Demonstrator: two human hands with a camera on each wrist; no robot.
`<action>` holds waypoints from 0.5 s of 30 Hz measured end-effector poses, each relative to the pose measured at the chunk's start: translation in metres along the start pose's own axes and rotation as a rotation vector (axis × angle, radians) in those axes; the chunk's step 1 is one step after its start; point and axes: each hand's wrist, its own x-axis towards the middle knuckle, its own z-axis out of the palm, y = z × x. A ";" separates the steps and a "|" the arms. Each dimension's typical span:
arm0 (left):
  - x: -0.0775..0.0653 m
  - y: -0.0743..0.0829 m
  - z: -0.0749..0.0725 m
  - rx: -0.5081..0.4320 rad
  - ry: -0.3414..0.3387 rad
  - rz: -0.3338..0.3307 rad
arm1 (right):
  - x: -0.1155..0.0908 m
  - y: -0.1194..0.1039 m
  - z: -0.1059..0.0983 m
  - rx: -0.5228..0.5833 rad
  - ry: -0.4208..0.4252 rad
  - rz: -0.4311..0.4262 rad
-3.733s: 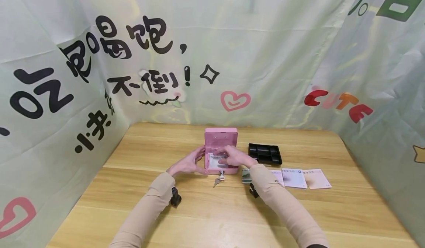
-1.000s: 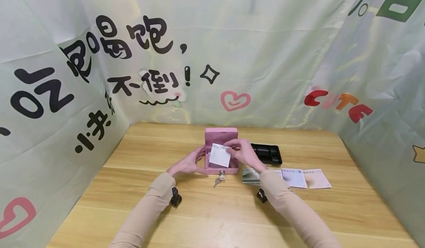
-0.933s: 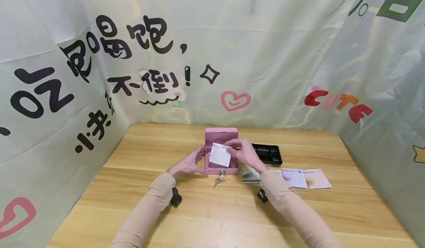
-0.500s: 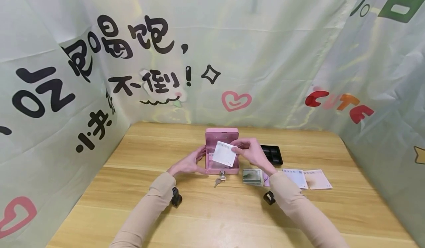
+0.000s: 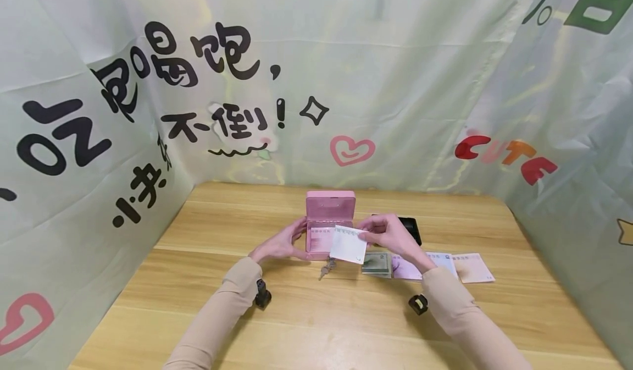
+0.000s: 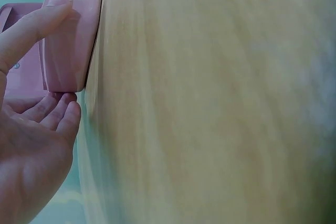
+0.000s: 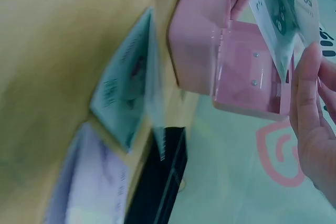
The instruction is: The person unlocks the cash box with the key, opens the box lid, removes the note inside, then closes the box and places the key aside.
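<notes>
- Beige sleeves (image 5: 216, 308) reach in over the near part of the bench (image 5: 316, 331), with a small black device (image 5: 263, 294) at the left wrist.
- A silver key (image 5: 324, 271) lies just in front of the pink box, midway between the bench's left and right edges.
- A row of folded notes runs from beside the box's front right corner toward the bench's right edge: green notes (image 5: 377, 265), then a purple note (image 5: 403, 268), a blue note (image 5: 445, 261) and a peach note (image 5: 473, 268).
- The right hand (image 5: 395, 238) pinches a pale folded note (image 5: 349, 244) between thumb and fingers, raised off the bench; from the head view it overlaps the box's front right part.
- The left hand (image 5: 282, 244) has thumb and fingers spread, touching the box around its front left corner and left side.
- The pink box (image 5: 330, 205) stands near the bench's far edge, lid up, a pinkish note (image 5: 320, 239) inside.
- A black tray (image 5: 411, 228), partly hidden by the right hand, sits right of the box, toward the far right corner.
- Pale green printed cloth (image 5: 415, 106) hangs beyond the far edge.
</notes>
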 end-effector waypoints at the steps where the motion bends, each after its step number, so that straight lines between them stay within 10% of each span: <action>1: 0.000 0.000 0.000 0.001 0.000 0.001 | -0.003 0.002 -0.001 -0.005 -0.009 0.005; 15: 0.001 -0.003 -0.001 0.005 0.007 -0.012 | -0.032 0.021 -0.013 -0.030 -0.110 0.035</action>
